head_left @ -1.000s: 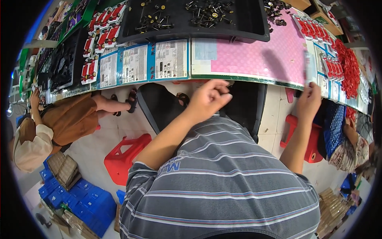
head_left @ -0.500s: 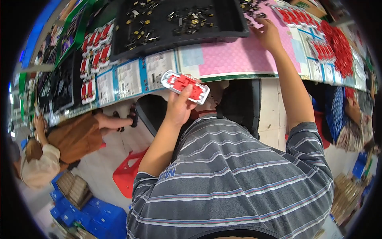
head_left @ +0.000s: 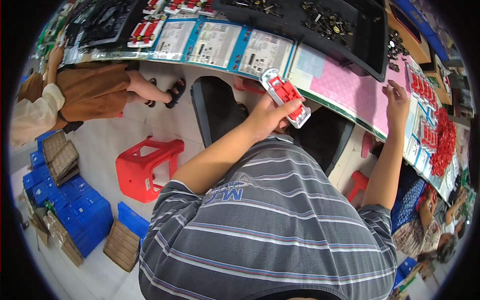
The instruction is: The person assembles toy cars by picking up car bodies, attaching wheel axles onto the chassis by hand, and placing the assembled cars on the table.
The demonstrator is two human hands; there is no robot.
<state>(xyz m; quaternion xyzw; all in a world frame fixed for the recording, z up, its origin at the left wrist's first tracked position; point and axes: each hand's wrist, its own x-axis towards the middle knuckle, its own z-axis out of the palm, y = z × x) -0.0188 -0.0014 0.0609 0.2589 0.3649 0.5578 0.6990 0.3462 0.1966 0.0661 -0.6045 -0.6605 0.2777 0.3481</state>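
Observation:
My left hand (head_left: 270,116) grips a toy car body (head_left: 286,94), white outside with a red inner side turned up, just off the table's front edge. The thumb lies across the red part. Above the pink mat (head_left: 345,90), my right hand (head_left: 397,101) has its fingers curled in. Anything small between those fingertips is too small to make out. A little beyond them lies a loose pile of small black and gold parts (head_left: 396,46). More such parts (head_left: 327,22) are scattered in the large black tray (head_left: 295,35).
Rows of red-and-white car pieces (head_left: 146,31) stand at the left on printed sheets (head_left: 215,44). A heap of red parts (head_left: 442,142) lies far right. Behind me on the floor are a red stool (head_left: 145,167) and blue boxes (head_left: 82,215). A person in a brown skirt (head_left: 95,95) is at left.
The view has turned, so the table now slants down to the right. My right hand has drawn back from the small-parts pile to the pink mat. The car body stays in my left hand.

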